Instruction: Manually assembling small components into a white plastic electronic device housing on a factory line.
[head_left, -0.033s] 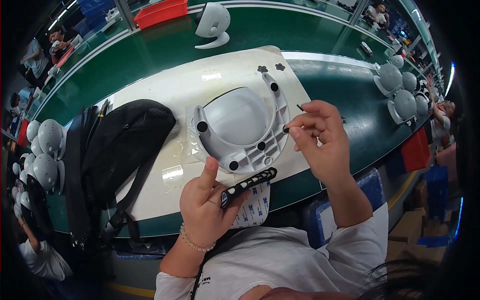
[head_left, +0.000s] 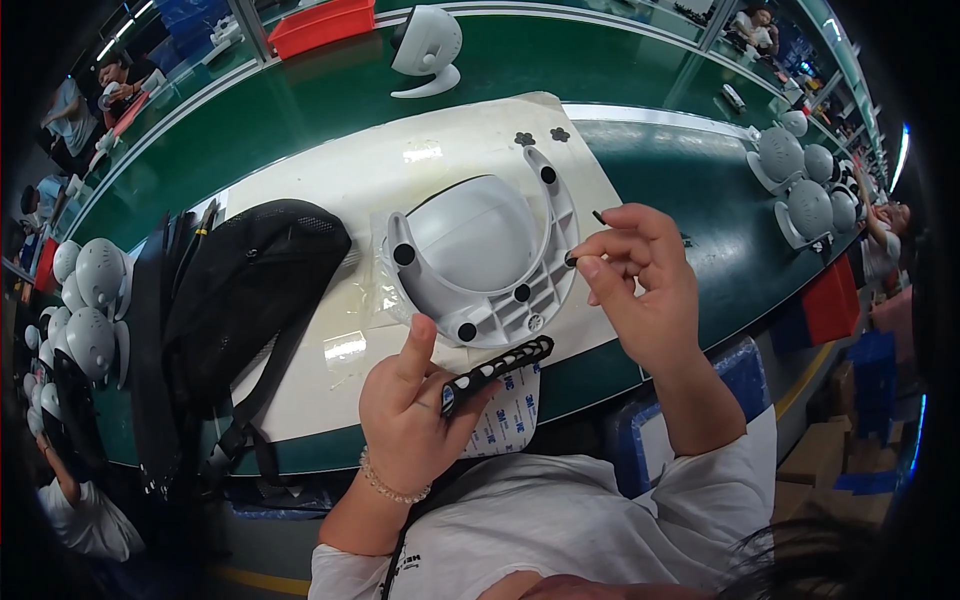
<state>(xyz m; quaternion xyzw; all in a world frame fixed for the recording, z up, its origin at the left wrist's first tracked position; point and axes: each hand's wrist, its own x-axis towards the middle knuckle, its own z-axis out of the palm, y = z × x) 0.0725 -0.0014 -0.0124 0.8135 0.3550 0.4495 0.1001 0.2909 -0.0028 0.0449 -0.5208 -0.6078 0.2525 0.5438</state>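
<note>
An upturned white plastic device lies before me, its curved ribbed base bearing several round black pads. Between thumb and forefinger of my right hand, a small round black pad is pinched just off the base's right side. Another small black piece sits at a fingertip of that hand. My left hand, thumb raised, grips a black strip of pads with pale cut-out holes, below the base. Printed white backing paper shows beneath the strip.
A cream board lies under the device on the green bench. To its left sits a black mesh bag. Similar white devices stand at the far side, left and right. A red bin stands behind; several people work around.
</note>
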